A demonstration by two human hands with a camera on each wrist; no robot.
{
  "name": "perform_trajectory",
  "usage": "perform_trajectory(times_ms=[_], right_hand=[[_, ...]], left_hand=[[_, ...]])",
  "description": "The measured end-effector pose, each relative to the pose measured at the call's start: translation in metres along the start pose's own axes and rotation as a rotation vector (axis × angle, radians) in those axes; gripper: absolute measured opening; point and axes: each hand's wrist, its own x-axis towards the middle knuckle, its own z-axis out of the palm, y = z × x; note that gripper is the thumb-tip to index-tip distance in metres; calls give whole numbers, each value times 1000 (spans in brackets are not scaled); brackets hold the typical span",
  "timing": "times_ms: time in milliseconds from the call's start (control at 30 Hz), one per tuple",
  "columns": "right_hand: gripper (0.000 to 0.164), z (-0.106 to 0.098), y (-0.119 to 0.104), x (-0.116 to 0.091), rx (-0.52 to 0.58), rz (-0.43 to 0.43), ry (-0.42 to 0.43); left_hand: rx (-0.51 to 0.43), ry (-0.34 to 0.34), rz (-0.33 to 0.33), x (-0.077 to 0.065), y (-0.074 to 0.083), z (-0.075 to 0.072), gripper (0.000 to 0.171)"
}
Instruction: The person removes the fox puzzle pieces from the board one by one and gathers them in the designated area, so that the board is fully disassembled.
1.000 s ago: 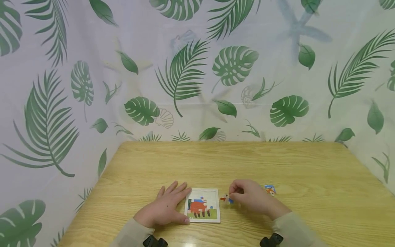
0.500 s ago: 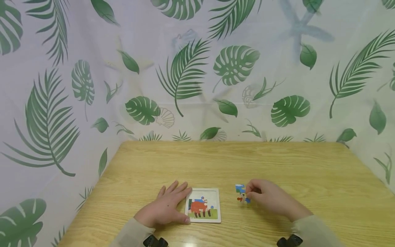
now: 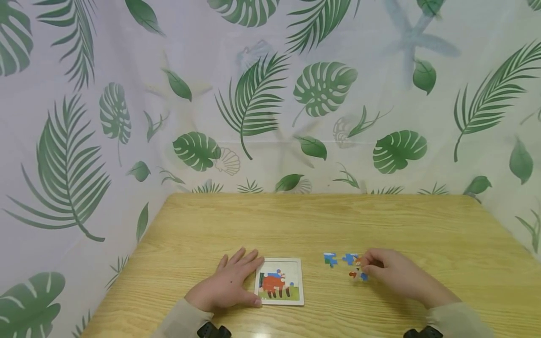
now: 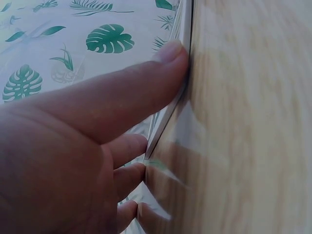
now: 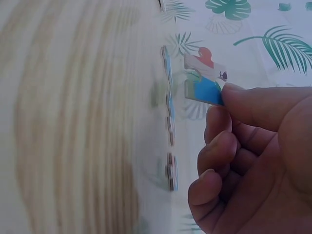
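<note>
My left hand (image 3: 230,284) lies with fingers spread along the left side of a small square jigsaw board (image 3: 302,281). In the left wrist view the thumb (image 4: 170,51) touches the board's edge. The board holds a partly assembled picture with a red animal body, dark legs and green ground. To the right, my right hand (image 3: 393,272) pinches a jigsaw piece (image 5: 207,83) between thumb and index finger, above the table. That piece is red, white and blue; the fingertips hide its end.
Right of the board, a blue and green jigsaw piece (image 3: 329,259) lies on the wooden table (image 3: 270,220). Another blue piece (image 3: 350,259) is beside it, near the right hand. The right wrist view shows loose pieces edge-on. A leaf-print cloth (image 3: 270,103) hangs behind the table.
My right hand has moved right, carrying the pinched piece away from the board. Loose pieces it covered before now show on the table. The left hand stays on the board.
</note>
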Motion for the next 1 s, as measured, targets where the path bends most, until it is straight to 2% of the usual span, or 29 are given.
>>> perform_trajectory(times_ms=[600,1000], right_hand=[[15,-26,33,-24,-90,14,32],[12,-26,38,-19,-142,48,28]], left_hand=[[-7,-8,-13,2,-1,0,96],[-14,-11,-17,2,-2,0,96]])
